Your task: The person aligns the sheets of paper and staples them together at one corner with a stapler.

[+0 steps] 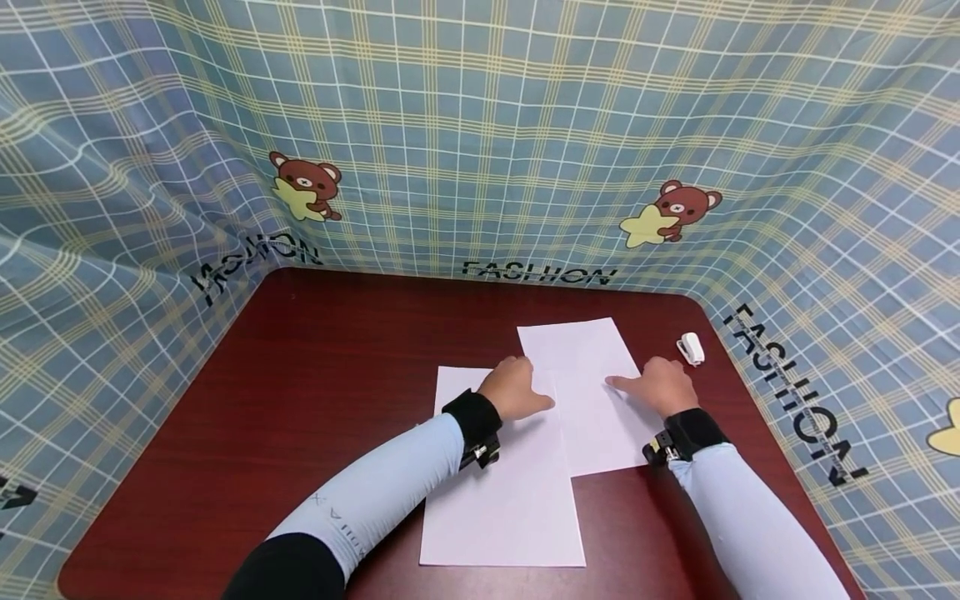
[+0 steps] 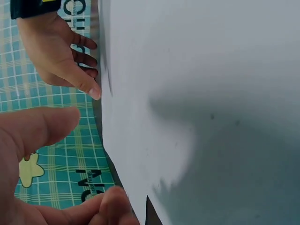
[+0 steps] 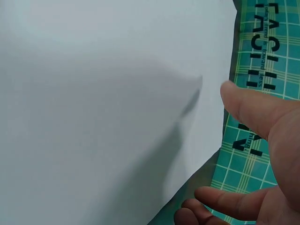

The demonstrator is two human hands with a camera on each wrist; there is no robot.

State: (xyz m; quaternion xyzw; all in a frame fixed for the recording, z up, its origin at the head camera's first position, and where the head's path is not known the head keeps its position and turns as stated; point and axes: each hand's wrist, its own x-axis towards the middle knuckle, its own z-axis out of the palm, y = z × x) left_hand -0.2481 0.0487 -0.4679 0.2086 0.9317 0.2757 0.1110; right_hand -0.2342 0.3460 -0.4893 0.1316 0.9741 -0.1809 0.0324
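Two white sheets of paper lie overlapping on the table: a nearer left sheet [image 1: 498, 508] and a farther right sheet [image 1: 577, 350]. Over the upper part of the left sheet is my left hand [image 1: 517, 389], its thumb spread from the fingers and nothing between them. My right hand [image 1: 658, 387] is at the right edge of the farther sheet, thumb pointing inward over the paper. In the right wrist view, a gap separates its thumb [image 3: 253, 103] from its fingers [image 3: 229, 201]. Whether either hand touches paper I cannot tell.
A small white stapler [image 1: 691, 348] sits beyond my right hand, near the right edge of the dark red table [image 1: 337, 375]. Plaid cloth [image 1: 450, 150] with bears and lettering hangs behind the table and along both sides.
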